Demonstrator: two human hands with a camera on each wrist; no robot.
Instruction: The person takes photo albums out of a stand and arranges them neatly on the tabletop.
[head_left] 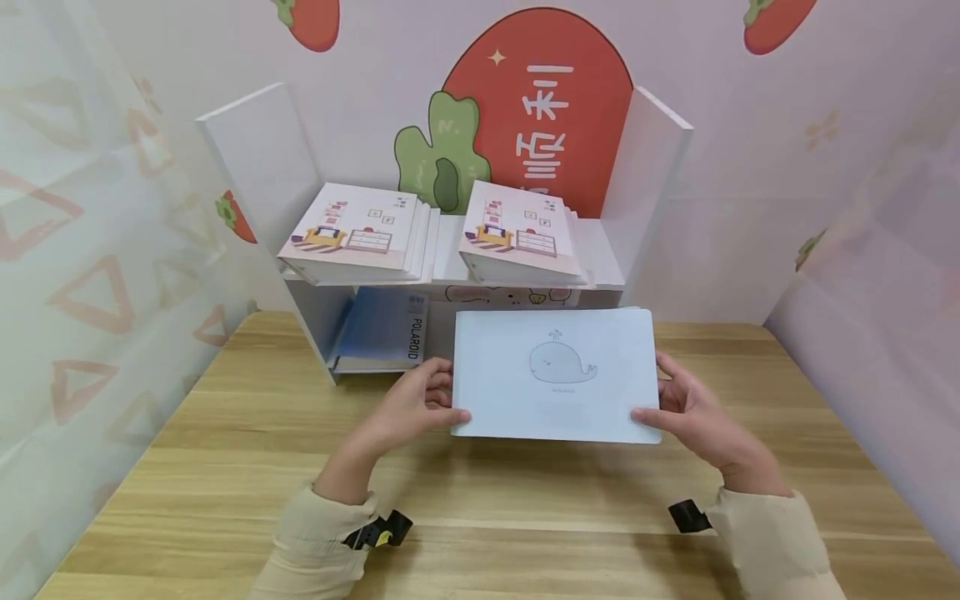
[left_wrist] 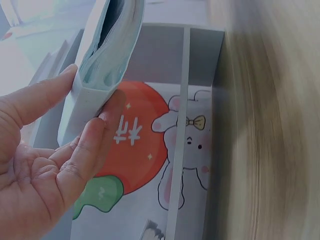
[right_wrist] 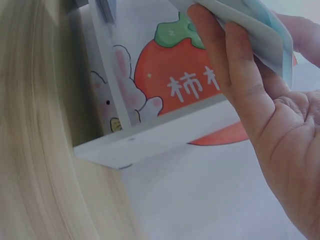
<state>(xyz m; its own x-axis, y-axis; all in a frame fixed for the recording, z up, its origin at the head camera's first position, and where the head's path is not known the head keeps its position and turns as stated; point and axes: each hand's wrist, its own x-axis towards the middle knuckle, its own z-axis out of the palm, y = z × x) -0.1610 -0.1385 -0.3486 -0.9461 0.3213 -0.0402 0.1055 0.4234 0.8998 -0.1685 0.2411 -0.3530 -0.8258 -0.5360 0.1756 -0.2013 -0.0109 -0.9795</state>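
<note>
A pale blue photo album with a line-drawn whale on its cover is held up above the table, in front of the shelf. My left hand grips its left edge, thumb on the cover and fingers behind. On the opposite edge, my right hand holds it the same way. The left wrist view shows the album's spine and its clear inner pages between thumb and fingers. Seen from the right wrist, fingers lie against the back of the album.
A white two-level shelf stands at the back of the wooden table. Its upper board bears two stacks of white albums with room drawings, a left stack and a right stack. Below left lies a blue album marked POLAROID.
</note>
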